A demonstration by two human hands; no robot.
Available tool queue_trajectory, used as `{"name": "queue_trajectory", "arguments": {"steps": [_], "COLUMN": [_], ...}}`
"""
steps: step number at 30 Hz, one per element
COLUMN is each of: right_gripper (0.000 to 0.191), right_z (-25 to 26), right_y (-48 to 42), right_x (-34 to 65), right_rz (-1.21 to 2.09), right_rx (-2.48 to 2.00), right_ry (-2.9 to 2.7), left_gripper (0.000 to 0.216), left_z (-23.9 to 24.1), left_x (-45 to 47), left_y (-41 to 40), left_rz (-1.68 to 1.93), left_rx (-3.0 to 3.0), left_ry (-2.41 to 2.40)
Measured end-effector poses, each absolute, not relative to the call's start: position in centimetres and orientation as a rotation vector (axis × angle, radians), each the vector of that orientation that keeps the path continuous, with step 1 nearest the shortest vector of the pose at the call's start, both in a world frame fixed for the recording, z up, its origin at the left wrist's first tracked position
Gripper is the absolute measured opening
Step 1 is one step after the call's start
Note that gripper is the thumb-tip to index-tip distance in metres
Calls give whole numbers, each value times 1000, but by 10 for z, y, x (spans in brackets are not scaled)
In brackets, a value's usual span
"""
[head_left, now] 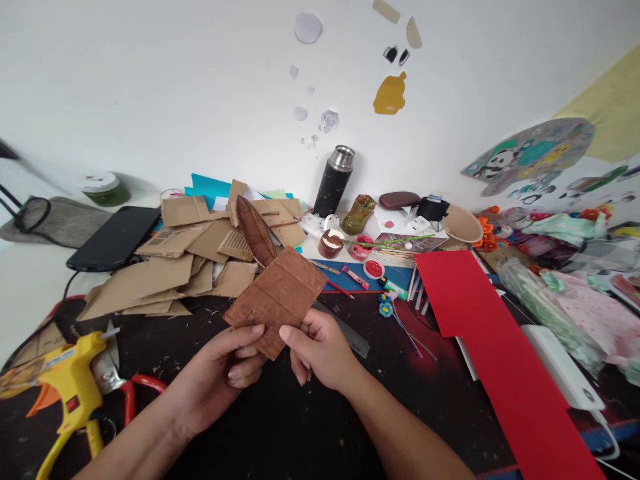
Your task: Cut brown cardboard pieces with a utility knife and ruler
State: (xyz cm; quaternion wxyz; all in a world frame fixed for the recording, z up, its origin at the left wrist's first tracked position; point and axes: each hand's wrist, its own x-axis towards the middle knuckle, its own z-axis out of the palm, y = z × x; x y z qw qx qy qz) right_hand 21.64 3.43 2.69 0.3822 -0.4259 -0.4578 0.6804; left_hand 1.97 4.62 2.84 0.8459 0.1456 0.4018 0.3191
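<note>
Dial centred on the brown cardboard piece (280, 287), 12 o'clock toward the wall (200, 87). The piece is held up over the dark tabletop (290, 433), tilted, with one corner pointing at about 6.

Handling (judged): light and fairly stiff, but the creases across its face suggest it folds or bends easily along those lines. The matt surface looks dry and unlikely to slip. Tearing or crumpling at the edges seems the main risk; flat finger pressure near the lower edges, clear of the creases, should hold it best.

Left hand (223, 373): at 7, closed in a light pinch on the lower-left edge; thumb flat on the front face, fingers curled underneath. Right hand (320, 347): at 5, likewise pinching the lower-right edge, thumb on the face, index finger behind. The thumbs point toward each other, near but apart.

Surroundings: a brown pointed strip (253, 230) shows at 11, behind the piece; whether the two are joined cannot be told. Cardboard scraps (150, 280) lie at 9 to 10, a yellow glue gun (75, 380) at 8, a black flask (333, 183) at 1, a red sheet (493, 347) at 3 to 4.
</note>
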Motion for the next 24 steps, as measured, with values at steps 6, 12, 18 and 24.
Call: {"name": "queue_trajectory", "arguments": {"steps": [6, 12, 18, 24], "right_gripper": [50, 48, 51, 50], "right_z": [28, 26, 22, 18], "right_y": [35, 34, 34, 31], "right_x": [217, 217, 217, 217], "right_rz": [1750, 1748, 1721, 1698], "right_rx": [-1067, -1064, -1054, -1064], "right_ry": [-1182, -1174, -1141, -1141], "left_gripper": [72, 71, 59, 56], "left_z": [32, 31, 36, 34], "left_x": [20, 21, 24, 23], "left_y": [48, 48, 47, 47], "left_rz": [664, 675, 735, 879], "left_rx": [312, 338, 509, 857], "left_ry": [846, 866, 972, 1157]}}
